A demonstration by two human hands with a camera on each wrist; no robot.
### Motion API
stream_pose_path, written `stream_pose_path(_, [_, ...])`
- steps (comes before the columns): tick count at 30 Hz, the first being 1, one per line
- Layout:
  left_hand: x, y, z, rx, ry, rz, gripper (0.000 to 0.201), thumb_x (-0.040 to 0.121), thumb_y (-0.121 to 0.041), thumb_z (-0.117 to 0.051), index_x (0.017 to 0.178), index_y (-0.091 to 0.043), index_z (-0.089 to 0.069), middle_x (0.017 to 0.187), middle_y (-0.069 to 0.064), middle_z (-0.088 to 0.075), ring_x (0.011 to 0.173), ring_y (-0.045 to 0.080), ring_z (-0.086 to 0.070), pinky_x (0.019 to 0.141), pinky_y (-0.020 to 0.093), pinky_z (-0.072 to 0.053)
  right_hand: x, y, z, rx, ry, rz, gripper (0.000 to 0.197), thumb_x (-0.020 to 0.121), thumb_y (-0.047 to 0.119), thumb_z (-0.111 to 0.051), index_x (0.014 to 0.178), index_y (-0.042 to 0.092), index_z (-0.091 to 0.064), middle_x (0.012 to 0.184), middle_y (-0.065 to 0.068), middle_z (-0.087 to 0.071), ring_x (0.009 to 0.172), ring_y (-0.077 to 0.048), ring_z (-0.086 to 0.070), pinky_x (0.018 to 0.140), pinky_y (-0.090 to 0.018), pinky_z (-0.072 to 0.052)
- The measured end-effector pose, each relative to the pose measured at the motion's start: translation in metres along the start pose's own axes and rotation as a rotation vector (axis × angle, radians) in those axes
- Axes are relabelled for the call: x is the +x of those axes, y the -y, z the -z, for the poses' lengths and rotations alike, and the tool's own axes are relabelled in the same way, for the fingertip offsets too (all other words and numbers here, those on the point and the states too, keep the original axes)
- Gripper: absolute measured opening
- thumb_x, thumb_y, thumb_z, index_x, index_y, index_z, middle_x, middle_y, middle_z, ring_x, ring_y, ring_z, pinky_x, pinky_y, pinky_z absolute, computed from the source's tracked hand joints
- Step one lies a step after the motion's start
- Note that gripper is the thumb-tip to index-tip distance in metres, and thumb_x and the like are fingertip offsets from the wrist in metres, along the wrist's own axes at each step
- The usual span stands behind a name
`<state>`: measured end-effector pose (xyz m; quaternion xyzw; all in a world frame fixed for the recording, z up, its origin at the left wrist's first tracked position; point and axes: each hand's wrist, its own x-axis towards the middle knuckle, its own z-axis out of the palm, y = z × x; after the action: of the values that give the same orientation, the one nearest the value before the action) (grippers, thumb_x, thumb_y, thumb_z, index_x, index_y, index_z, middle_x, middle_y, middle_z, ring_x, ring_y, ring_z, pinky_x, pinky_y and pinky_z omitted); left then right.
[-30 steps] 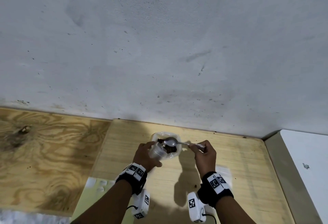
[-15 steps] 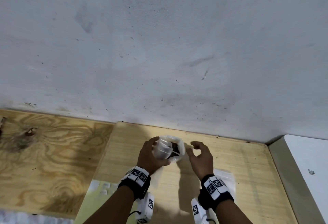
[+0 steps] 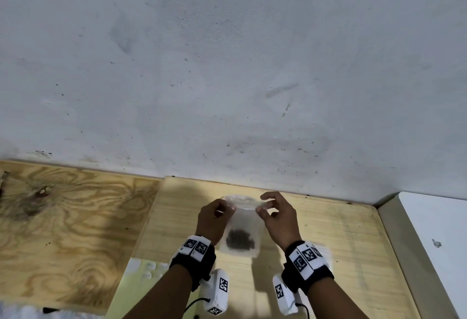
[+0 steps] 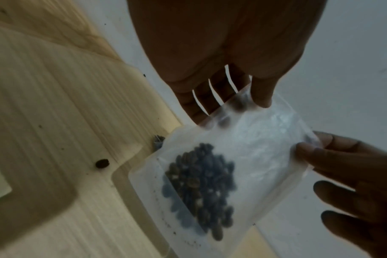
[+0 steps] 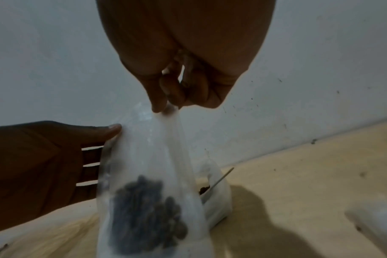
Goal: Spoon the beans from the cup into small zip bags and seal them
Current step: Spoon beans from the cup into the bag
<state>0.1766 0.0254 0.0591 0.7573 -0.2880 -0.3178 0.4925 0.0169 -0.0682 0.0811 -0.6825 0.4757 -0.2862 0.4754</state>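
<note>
A small clear zip bag (image 3: 243, 225) hangs upright between both hands above the light wooden table (image 3: 328, 230). Dark beans (image 3: 239, 239) lie heaped in its bottom. My left hand (image 3: 227, 208) pinches the bag's top left corner; in the left wrist view the thumb (image 4: 261, 97) presses on the plastic. My right hand (image 3: 262, 207) pinches the top right corner (image 5: 165, 107). Behind the bag (image 5: 144, 174) stands the translucent cup (image 5: 219, 200) with the spoon handle (image 5: 222, 177) sticking out of it. Whether the zip strip is closed cannot be told.
A grey wall (image 3: 227, 66) rises right behind the table. One stray bean (image 4: 102, 163) lies on the wood. Flat empty bags (image 3: 324, 250) lie by my right wrist, a pale yellow sheet (image 3: 131, 283) at front left, a white surface (image 3: 434, 230) on the right.
My right hand has let go of the spoon, which now stands in the cup. Both hands have taken the bag by its top corners and lifted it upright.
</note>
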Motion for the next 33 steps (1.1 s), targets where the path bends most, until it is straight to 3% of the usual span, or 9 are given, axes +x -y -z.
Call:
stream_pose_path(3, [-0.002, -0.004, -0.002, -0.054, -0.003, 0.025, 0.018, 0.086, -0.018, -0.069, 0.069, -0.014, -0.065, 0.066, -0.002, -0.065, 0.065, 0.015, -0.058, 0.054, 0.011, -0.045, -0.002, -0.002, 0.0, 0.127, 0.036, -0.065, 0.032, 0.075, 0.012, -0.083, 0.102, 0.023, -0.07, 0.081, 0.0, -0.068, 0.069, -0.01, -0.06, 0.065, -0.019, -0.05])
stream_pose_path(5, [-0.004, -0.006, -0.004, -0.072, 0.024, 0.043, 0.019, 0.087, -0.019, -0.069, 0.071, -0.009, -0.066, 0.067, 0.0, -0.064, 0.064, 0.014, -0.056, 0.054, 0.011, -0.045, -0.003, -0.002, 0.0, 0.162, 0.077, -0.098, 0.016, 0.074, 0.013, -0.084, 0.087, 0.012, -0.074, 0.075, 0.004, -0.068, 0.064, -0.006, -0.056, 0.06, -0.013, -0.045])
stream_pose_path(10, [-0.007, -0.004, -0.008, -0.077, 0.078, 0.063, 0.041, 0.074, -0.038, -0.075, 0.077, 0.003, -0.068, 0.077, 0.021, -0.07, 0.063, 0.016, -0.058, 0.064, 0.037, -0.054, -0.001, -0.005, 0.001, 0.171, 0.134, -0.123, 0.019, 0.075, 0.016, -0.084, 0.065, 0.014, -0.068, 0.059, 0.011, -0.063, 0.055, 0.0, -0.054, 0.058, -0.012, -0.043])
stream_pose_path(14, [-0.009, -0.008, -0.007, -0.051, 0.074, 0.039, 0.031, 0.082, -0.024, -0.074, 0.075, 0.005, -0.068, 0.072, 0.019, -0.07, 0.059, 0.013, -0.057, 0.057, 0.022, -0.049, 0.001, -0.004, 0.003, 0.152, 0.178, -0.149, 0.029, 0.077, 0.017, -0.083, 0.058, 0.017, -0.061, 0.055, 0.013, -0.06, 0.055, -0.002, -0.054, 0.061, -0.017, -0.043])
stream_pose_path(19, [-0.009, -0.008, -0.004, -0.148, 0.112, 0.083, 0.034, 0.085, -0.03, -0.071, 0.075, 0.003, -0.068, 0.074, 0.02, -0.069, 0.065, 0.018, -0.059, 0.065, 0.03, -0.05, 0.0, 0.002, 0.009, 0.204, 0.152, -0.215, 0.017, 0.075, 0.019, -0.084, 0.067, 0.011, -0.071, 0.059, 0.01, -0.064, 0.056, -0.005, -0.056, 0.059, -0.019, -0.043])
stream_pose_path(22, [-0.011, -0.006, 0.001, -0.227, 0.136, 0.105, 0.04, 0.084, -0.039, -0.068, 0.076, 0.0, -0.069, 0.083, 0.025, -0.069, 0.071, 0.022, -0.061, 0.076, 0.041, -0.053, -0.002, 0.003, 0.019, 0.274, 0.127, -0.27, 0.025, 0.075, 0.021, -0.084, 0.065, 0.011, -0.064, 0.055, 0.005, -0.05, 0.045, -0.008, -0.037, 0.042, -0.019, -0.029])
stream_pose_path(26, [-0.012, -0.007, -0.001, -0.245, 0.109, 0.109, 0.038, 0.087, -0.032, -0.067, 0.066, 0.0, -0.065, 0.076, 0.024, -0.069, 0.067, 0.022, -0.059, 0.074, 0.04, -0.052, -0.004, 0.002, 0.02, 0.307, 0.13, -0.309, 0.03, 0.077, 0.024, -0.083, 0.06, 0.019, -0.057, 0.064, -0.002, -0.047, 0.046, -0.01, -0.032, 0.044, -0.02, -0.024])
stream_pose_path(30, [-0.006, -0.012, -0.005, -0.29, 0.084, 0.238, 0.025, 0.088, -0.028, -0.068, 0.079, -0.005, -0.074, 0.084, 0.011, -0.075, 0.08, 0.028, -0.069, 0.081, 0.044, -0.055, -0.008, 0.002, 0.014, 0.285, 0.057, -0.247, 0.019, 0.079, 0.019, -0.081, 0.083, 0.013, -0.064, 0.064, 0.0, -0.057, 0.05, -0.01, -0.045, 0.044, -0.017, -0.036])
stream_pose_path(33, [-0.002, -0.007, -0.002, -0.336, 0.024, 0.356, 0.024, 0.085, -0.028, -0.07, 0.088, -0.004, -0.074, 0.093, 0.014, -0.075, 0.093, 0.037, -0.069, 0.088, 0.049, -0.056, -0.018, -0.004, 0.011, 0.232, 0.19, -0.192, 0.02, 0.079, 0.013, -0.08, 0.084, 0.016, -0.061, 0.07, -0.006, -0.057, 0.055, -0.013, -0.048, 0.049, -0.022, -0.041])
